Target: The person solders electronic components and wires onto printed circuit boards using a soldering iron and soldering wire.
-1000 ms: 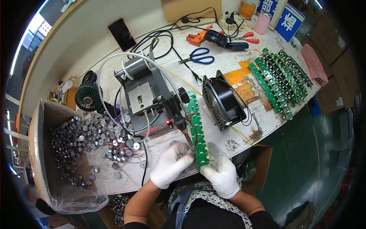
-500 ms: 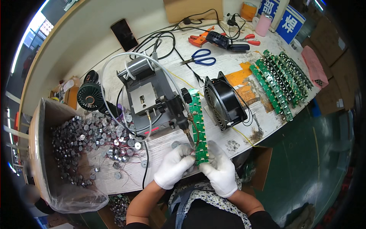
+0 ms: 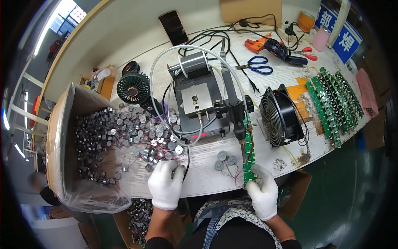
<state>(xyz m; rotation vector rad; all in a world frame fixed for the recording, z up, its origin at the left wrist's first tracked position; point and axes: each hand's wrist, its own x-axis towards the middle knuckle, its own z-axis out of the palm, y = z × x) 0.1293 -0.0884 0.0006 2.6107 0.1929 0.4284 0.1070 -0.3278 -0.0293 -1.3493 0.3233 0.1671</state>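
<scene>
My right hand [image 3: 264, 191], in a white glove, grips the near end of a long green circuit board strip [image 3: 249, 157] between thumb and fingers. The soldering iron [image 3: 239, 122], clamped in a stand, points down over the strip's left edge. Left of the strip lie 3 small round grey motors [image 3: 222, 155], their thin red wires running toward it. My left hand [image 3: 166, 186], also gloved, is at the near edge of the loose motor pile [image 3: 155, 143]. Its fingers are curled together; whatever is between them is hidden.
A soldering machine [image 3: 198, 99] with a solder reel stands mid-table. A black box fan [image 3: 282, 118] stands right of the strip, stacked circuit boards [image 3: 333, 106] beyond. A plastic-lined box [image 3: 62, 166] of motors is at left, near a small fan [image 3: 132, 89]. Blue scissors [image 3: 259, 65] lie behind.
My left hand has left the strip and moved left to the motor pile. My right hand still holds the strip. The view has swung left, and several motors beside the strip are uncovered.
</scene>
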